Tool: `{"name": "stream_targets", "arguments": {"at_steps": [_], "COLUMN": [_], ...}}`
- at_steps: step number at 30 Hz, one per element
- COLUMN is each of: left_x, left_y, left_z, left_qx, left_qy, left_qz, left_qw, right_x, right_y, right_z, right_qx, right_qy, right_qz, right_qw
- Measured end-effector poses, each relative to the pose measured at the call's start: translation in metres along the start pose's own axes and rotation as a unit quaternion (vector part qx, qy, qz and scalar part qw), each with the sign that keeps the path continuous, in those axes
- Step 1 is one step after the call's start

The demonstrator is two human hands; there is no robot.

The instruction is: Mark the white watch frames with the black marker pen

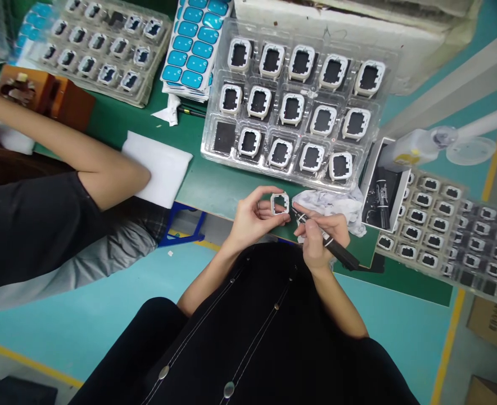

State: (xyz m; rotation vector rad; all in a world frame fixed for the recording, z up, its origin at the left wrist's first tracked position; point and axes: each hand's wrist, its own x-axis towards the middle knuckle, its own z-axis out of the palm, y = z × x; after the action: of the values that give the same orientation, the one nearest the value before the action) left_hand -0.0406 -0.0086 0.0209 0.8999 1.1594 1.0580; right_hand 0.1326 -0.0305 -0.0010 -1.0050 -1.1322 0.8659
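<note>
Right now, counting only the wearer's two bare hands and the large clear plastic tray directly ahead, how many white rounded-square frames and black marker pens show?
White rounded-square frames: 15 (14 in the clear plastic tray, 1 in the left hand)
Black marker pen: 1 (in the right hand)
Total: 16

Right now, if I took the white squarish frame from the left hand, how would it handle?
The white squarish frame is probably light for its size, being a narrow rim around an open middle. Likely fairly stiff: no obvious bend shows where it's pinched by the left hand. Unlikely to roll if laid flat, given its rounded-square outline.
</note>
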Motion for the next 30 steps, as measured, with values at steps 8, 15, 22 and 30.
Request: {"name": "stream_targets", "arguments": {"at_steps": [8,15,22,30], "left_x": [0.0,0.001,-0.009,0.054], "left_y": [0.002,0.0,0.022,0.09], "left_z": [0.002,-0.002,-0.049,-0.112], "left_qx": [0.016,-0.014,0.031,0.54], "left_qy": [0.028,0.01,-0.027,0.167], "left_qz": [-0.019,-0.026,0.102,0.293], "left_qw": [0.999,0.999,0.994,0.772], "right_x": [-0.001,-0.003,-0.008,-0.011], "right_y": [0.003,-0.001,0.008,0.01], "right_z": [-0.004,-0.004,-0.007,-0.011], "right_qx": [-0.042,-0.031,-0.062,-0.119], "right_qy": [0.008,0.04,0.05,0.008], "right_qz": [0.037,0.041,-0.029,-0.078], "right_qw": [0.998,0.998,0.996,0.99]}}
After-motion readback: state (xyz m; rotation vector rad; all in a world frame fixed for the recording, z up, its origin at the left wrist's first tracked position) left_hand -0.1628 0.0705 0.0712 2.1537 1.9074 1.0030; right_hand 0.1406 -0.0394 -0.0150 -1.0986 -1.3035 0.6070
